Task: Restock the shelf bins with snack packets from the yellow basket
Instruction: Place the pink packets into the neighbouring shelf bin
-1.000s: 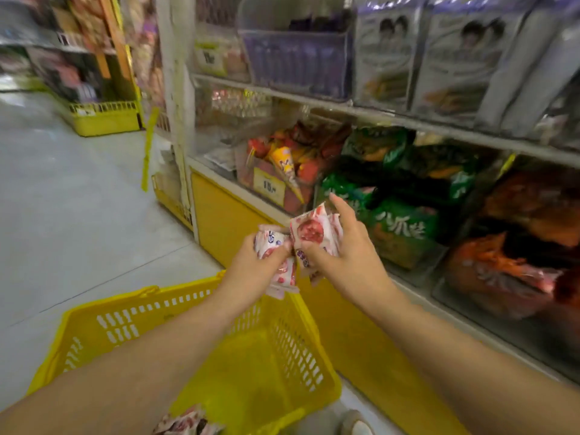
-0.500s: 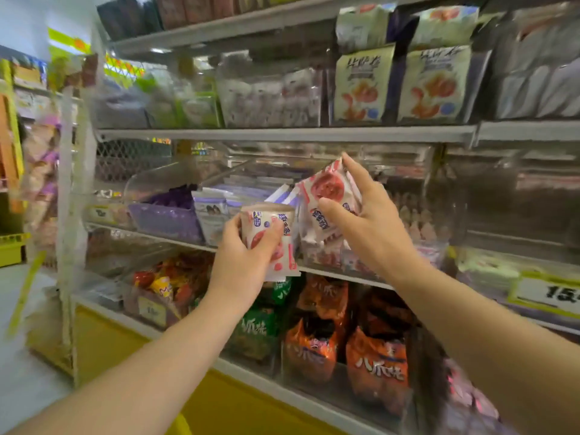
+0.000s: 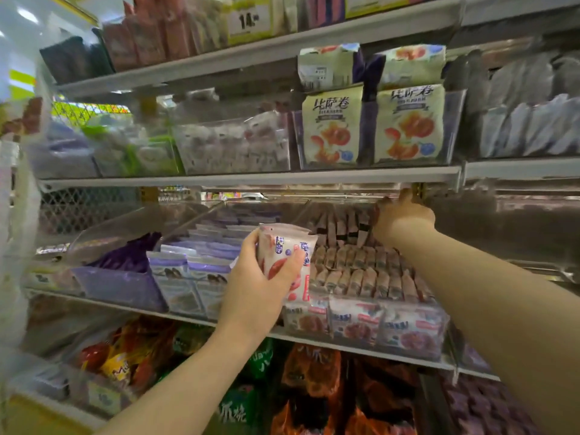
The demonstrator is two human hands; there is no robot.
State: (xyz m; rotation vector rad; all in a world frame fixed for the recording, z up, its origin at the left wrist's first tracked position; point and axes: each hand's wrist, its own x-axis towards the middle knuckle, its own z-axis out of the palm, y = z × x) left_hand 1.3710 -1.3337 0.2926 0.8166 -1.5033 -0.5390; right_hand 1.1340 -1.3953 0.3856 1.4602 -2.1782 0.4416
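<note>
My left hand [image 3: 257,293] grips a small stack of white snack packets [image 3: 287,254] with red and purple print, held upright in front of the middle shelf. A clear shelf bin [image 3: 449,339] holds several rows of the same kind of packets [image 3: 354,271] standing on edge. My right hand [image 3: 403,218] reaches deep into the back of this bin, just under the shelf above. Its fingers point away from me and are hidden, so what it holds cannot be seen. The yellow basket is out of view.
The metal shelf edge [image 3: 251,178] hangs low over the bin. To the left stand a bin of purple-white packets [image 3: 201,271] and a purple bin [image 3: 119,285]. Orange and green bags [image 3: 314,372] fill the shelf below; pizza-roll bags [image 3: 329,127] stand above.
My right hand has gone from the bin's front, where it held packets, to the back of the bin. The left hand stays in front with its packets. The view has tilted up.
</note>
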